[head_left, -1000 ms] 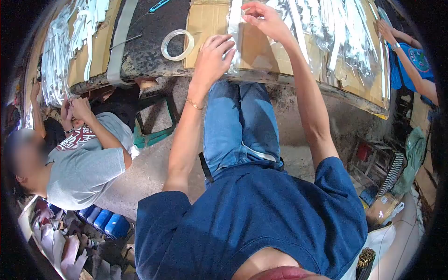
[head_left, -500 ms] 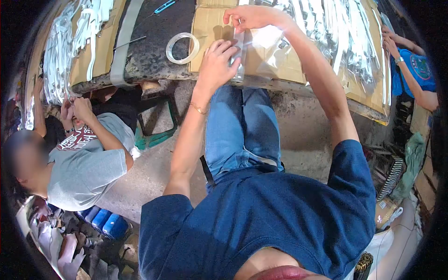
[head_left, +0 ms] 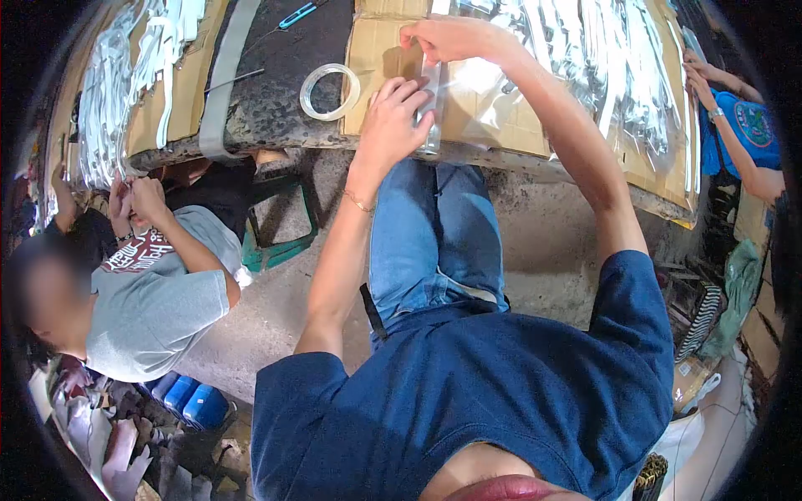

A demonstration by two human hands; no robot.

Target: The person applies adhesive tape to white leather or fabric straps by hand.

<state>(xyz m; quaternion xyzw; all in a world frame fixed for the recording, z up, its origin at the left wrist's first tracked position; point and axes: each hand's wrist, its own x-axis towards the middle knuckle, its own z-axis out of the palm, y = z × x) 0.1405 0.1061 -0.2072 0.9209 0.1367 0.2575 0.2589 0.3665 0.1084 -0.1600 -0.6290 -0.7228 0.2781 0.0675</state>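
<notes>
Across the top of the view we see the dark worktop (head_left: 292, 54), its near edge curving past the person's lap. Beside it at the left sits a co-worker in a grey shirt (head_left: 154, 309), hands held together at the worktop's edge. We follow the right arm (head_left: 576, 125) next: the elbow is bent and pushed outward, and the forearm slants up and to the left over the worktop. The left arm (head_left: 334, 259) is straighter, reaching nearly directly forward.

A sheet of cardboard (head_left: 369, 50) lies under both hands, and a broad pile of white strips (head_left: 593, 58) spreads to their right.

The left hand (head_left: 393, 117) is palm down, its fingers loosely parted and gently curved, the thumb set off toward the right; it rests over the side of the clear plastic strip without closing round it. The right hand (head_left: 439, 40) is bent over at the wrist, knuckles up, fingers pointing left and curling down near the strip's far end. We cannot tell whether its fingertips have hold of anything.

The clear plastic strip (head_left: 432, 100) lies lengthwise on the cardboard, running from below the right hand to the near edge. Left of the cardboard we find a clear roll (head_left: 306, 98), then a small blue tool (head_left: 298, 15) farther back, and on the left wrist a thin bracelet (head_left: 357, 202).
</notes>
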